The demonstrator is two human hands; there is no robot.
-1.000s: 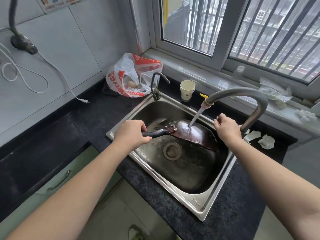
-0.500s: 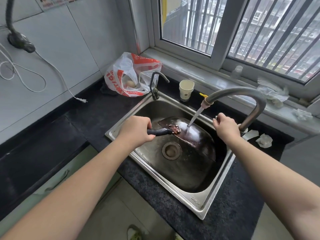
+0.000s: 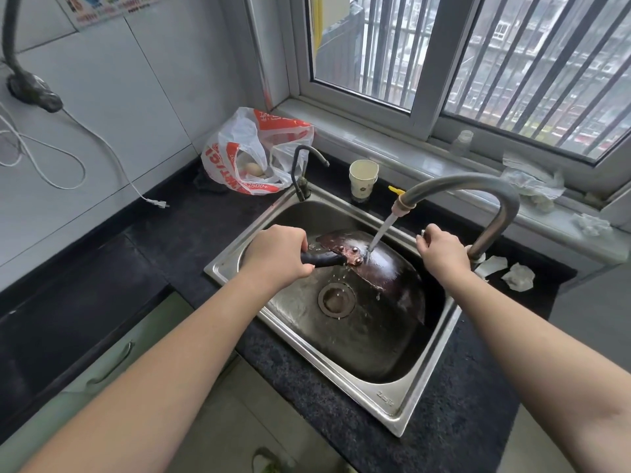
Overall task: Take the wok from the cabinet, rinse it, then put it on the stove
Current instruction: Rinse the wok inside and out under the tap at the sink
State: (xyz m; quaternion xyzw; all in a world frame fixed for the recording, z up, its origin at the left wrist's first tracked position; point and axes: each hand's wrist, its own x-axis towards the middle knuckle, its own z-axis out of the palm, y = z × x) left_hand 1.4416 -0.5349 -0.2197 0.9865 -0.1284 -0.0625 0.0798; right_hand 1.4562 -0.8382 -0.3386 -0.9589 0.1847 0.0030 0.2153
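Note:
A dark wok (image 3: 386,268) hangs tilted inside the steel sink (image 3: 382,394), its rim toward the right wall. My left hand (image 3: 278,256) grips its black handle. Water streams from the curved grey faucet (image 3: 478,192) onto the wok near the handle rivets and drips toward the drain (image 3: 336,299). My right hand (image 3: 440,249) is closed around the tap lever at the faucet's base. The stove is out of sight.
A paper cup (image 3: 363,180) and a small dark tap (image 3: 302,175) stand behind the sink. A red-and-white plastic bag (image 3: 252,155) lies at the back left. Crumpled tissues (image 3: 517,276) sit on the black counter at right. Green cabinet drawers (image 3: 112,363) are below left.
The wok has tipped more steeply toward the sink's right side while water keeps running over it. My left hand shifted slightly with the handle; my right hand stays on the lever.

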